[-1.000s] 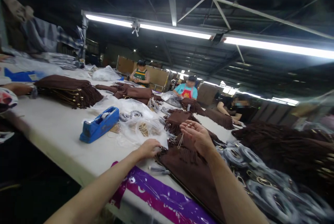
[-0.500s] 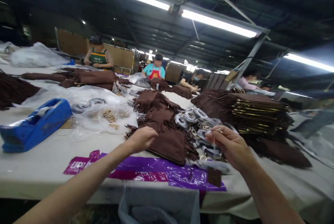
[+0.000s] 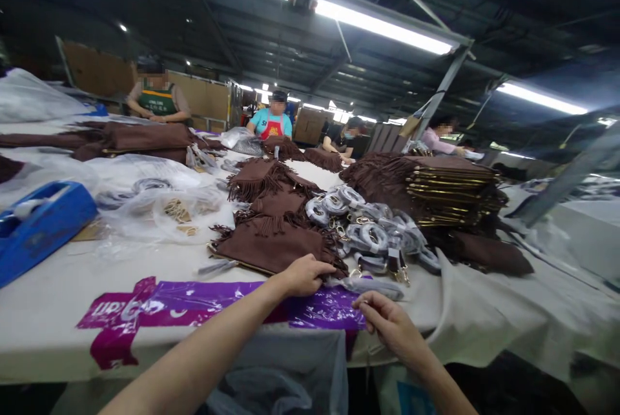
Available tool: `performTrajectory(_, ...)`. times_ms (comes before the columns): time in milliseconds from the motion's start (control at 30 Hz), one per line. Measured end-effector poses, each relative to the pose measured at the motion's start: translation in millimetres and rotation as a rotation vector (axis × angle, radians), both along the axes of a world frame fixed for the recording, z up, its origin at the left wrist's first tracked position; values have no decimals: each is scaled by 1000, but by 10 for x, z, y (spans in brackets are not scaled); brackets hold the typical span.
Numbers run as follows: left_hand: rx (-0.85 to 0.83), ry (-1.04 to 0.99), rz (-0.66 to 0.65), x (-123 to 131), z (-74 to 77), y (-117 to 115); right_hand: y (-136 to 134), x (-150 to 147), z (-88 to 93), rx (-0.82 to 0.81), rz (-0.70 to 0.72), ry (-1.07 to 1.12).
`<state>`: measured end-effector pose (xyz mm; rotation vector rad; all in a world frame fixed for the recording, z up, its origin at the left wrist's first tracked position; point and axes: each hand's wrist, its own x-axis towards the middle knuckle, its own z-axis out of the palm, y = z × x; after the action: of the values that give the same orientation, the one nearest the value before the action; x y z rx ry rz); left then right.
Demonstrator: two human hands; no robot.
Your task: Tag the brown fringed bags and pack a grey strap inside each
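My left hand point(image 3: 306, 274) is at the near right corner of a brown fringed bag point(image 3: 271, 244), its index finger reaching right and the other fingers curled. What those fingers hold, if anything, is hidden. Just right of it, my right hand point(image 3: 385, 318) pinches thumb and forefinger together above the purple tape point(image 3: 324, 312) at the table edge; anything between the tips is too small to make out. A plastic-wrapped piece point(image 3: 372, 287) lies between and behind the hands. Behind that is a heap of plastic-wrapped coiled straps point(image 3: 372, 234) with gold clasps.
A blue tape dispenser point(image 3: 48, 224) stands at left beside clear plastic bags point(image 3: 155, 208). Stacked brown bags with gold zippers point(image 3: 450, 189) rise at right. A lined bin point(image 3: 310, 370) sits below the edge. Several people work across the table.
My left hand has moved right to the bag's near corner. My right hand has come down and left from the strap heap. The view has shifted right; a brown tag no longer shows.
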<state>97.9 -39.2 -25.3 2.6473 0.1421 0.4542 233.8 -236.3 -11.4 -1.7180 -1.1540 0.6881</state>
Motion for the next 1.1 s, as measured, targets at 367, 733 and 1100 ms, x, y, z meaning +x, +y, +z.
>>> performTrajectory(367, -226, -232, 40, -160, -57, -42, 578, -120, 49, -175, 119, -994)
performTrajectory(733, -818, 148, 381, -1195, -14, -914, -83, -889, -213, 93, 214, -563)
performTrajectory(1100, -1681, -367, 499, -1069, -523, -1336, -308, -1462, -954, 418, 73, -790)
